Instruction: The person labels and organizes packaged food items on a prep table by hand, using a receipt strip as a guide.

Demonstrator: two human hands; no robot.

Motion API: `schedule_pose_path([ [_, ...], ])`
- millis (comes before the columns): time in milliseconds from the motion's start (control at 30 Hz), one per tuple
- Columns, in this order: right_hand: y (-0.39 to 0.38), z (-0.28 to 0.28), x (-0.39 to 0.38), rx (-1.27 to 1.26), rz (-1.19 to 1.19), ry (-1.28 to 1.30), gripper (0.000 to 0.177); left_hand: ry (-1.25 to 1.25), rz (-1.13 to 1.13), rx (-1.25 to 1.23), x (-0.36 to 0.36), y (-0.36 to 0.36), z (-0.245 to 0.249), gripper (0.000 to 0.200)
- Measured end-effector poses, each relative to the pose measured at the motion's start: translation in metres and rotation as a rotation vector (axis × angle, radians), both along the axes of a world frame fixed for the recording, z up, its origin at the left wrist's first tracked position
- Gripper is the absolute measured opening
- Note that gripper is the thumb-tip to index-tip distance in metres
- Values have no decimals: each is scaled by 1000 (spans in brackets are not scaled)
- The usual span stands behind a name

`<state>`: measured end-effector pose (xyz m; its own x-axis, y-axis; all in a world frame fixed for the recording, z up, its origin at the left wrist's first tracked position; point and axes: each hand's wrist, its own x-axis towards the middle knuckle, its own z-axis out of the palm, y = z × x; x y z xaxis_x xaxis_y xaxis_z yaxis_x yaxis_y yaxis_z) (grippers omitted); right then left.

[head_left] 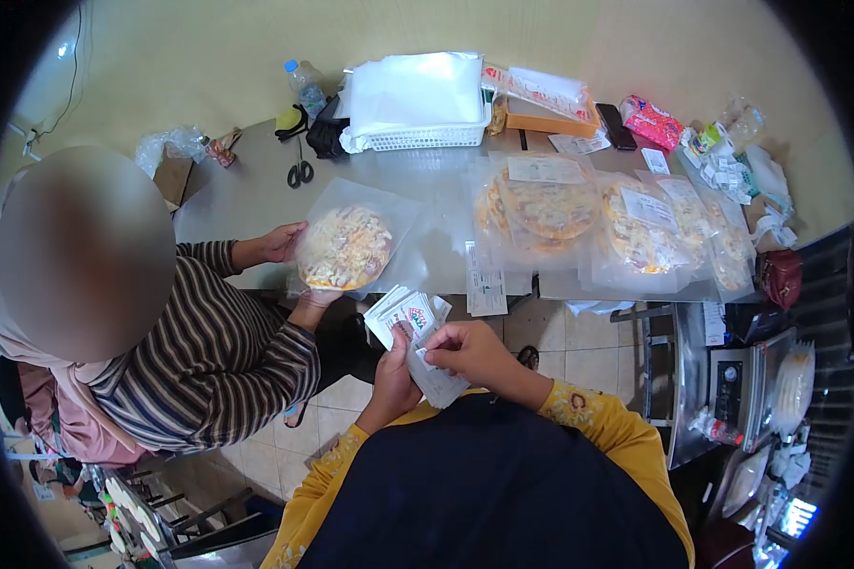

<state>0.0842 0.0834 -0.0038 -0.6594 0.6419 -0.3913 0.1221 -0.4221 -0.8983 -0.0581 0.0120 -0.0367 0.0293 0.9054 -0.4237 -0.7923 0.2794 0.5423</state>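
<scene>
My left hand (395, 381) is closed around a fanned stack of printed paper labels (410, 315), held in front of my chest with the thumb on top. From the right, the thumb and fingertips of my right hand (474, 351) pinch a label at the stack's side. Just beyond the stack, a co-worker's hands (282, 243) hold a pizza in a clear plastic bag (345, 248) at the table's near edge. Several bagged pizzas (548, 204) lie to the right, with paper labels on top. A strip of loose labels (485, 283) hangs over the table edge.
Along the back of the metal table (427, 199) stand a white basket (427, 135) of plastic sheets, an orange box (550, 123) and a water bottle (306, 93). Black scissors (300, 173) lie at the left. A phone (615, 126) and pink pack (651, 121) are at the right.
</scene>
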Motion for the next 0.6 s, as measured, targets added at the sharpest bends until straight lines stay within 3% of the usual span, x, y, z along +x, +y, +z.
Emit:
schedule_pose_path([
  [400,-10,-19,-18,359,-55,-37,16,106,43,44,3,-1,3,48],
  [600,-3,-6,-12,528,25,-319,34,58,22,3,0,-3,-10,51],
])
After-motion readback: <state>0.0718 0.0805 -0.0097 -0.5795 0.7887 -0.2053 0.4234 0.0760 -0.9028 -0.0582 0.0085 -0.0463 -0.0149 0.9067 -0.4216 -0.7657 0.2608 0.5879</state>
